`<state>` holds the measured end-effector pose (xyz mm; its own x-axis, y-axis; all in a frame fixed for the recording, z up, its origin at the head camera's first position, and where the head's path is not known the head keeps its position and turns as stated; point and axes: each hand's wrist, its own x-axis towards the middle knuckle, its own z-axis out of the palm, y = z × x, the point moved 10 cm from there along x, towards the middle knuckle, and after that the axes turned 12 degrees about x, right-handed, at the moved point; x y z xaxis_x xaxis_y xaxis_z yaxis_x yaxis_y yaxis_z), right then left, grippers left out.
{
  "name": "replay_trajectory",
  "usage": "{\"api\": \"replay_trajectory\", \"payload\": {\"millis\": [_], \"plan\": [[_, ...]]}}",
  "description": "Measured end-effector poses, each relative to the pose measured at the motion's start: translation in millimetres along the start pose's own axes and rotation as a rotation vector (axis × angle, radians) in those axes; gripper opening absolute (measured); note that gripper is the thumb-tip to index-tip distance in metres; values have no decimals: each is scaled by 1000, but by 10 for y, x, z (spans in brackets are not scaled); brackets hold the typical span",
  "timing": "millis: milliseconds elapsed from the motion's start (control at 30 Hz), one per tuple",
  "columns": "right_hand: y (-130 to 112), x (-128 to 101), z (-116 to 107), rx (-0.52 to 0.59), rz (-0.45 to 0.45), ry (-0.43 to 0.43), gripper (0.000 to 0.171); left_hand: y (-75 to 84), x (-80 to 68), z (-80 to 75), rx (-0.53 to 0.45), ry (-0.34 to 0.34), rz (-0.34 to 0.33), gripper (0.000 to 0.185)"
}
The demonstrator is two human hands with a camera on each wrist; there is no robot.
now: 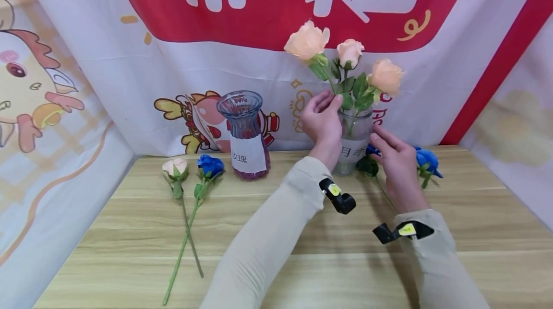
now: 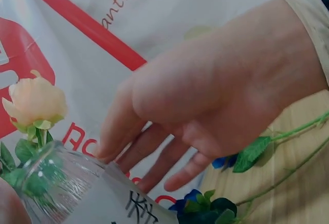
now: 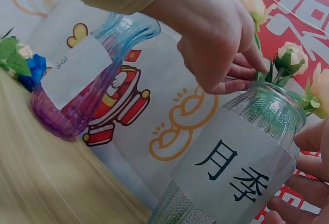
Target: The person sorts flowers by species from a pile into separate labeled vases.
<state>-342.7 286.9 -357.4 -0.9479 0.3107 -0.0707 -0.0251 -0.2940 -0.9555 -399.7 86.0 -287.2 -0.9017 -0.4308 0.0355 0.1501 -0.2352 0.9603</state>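
Observation:
A clear ribbed glass vase [image 1: 344, 167] with a white paper label [image 3: 234, 167] stands at the back, holding a large peach rose [image 1: 306, 42], a smaller pale rose [image 1: 349, 53] and another peach rose [image 1: 386, 77]. My left hand [image 1: 324, 124] is at the left of the vase mouth, thumb and forefinger pinching the large rose's stem low among the leaves. On the vase's other side, my right hand [image 1: 399, 167] touches the glass below the rim with its fingertips, fingers loosely extended. In the left wrist view its thumb [image 2: 115, 126] lies by the label's upper edge.
A blue-to-purple glass vase [image 1: 244, 116] with a label stands left of centre. Left of it, a pale pink rose [image 1: 175, 169] and a blue rose [image 1: 210, 166] lie with stems crossed. Another blue rose [image 1: 427, 160] lies beyond my right hand. A printed cloth [image 1: 268, 66] hangs behind.

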Motion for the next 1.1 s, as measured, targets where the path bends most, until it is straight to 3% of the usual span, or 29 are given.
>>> {"api": "replay_trajectory", "payload": {"millis": [200, 467, 833, 1100], "plan": [[3, -1, -4, 7, 9, -4, 54, 58, 0, 14, 40, 6, 7, 16], [-1, -13, 4, 10, 19, -3, 56, -47, 30, 3, 81, 9, -19, 12], [11, -9, 27, 33, 42, -4, 58, -134, 11, -140, -32, -36, -51, 21], [31, -5, 17, 45, 74, -9, 58, -161, -75, -343, -61, -76, -56, 20]]}}
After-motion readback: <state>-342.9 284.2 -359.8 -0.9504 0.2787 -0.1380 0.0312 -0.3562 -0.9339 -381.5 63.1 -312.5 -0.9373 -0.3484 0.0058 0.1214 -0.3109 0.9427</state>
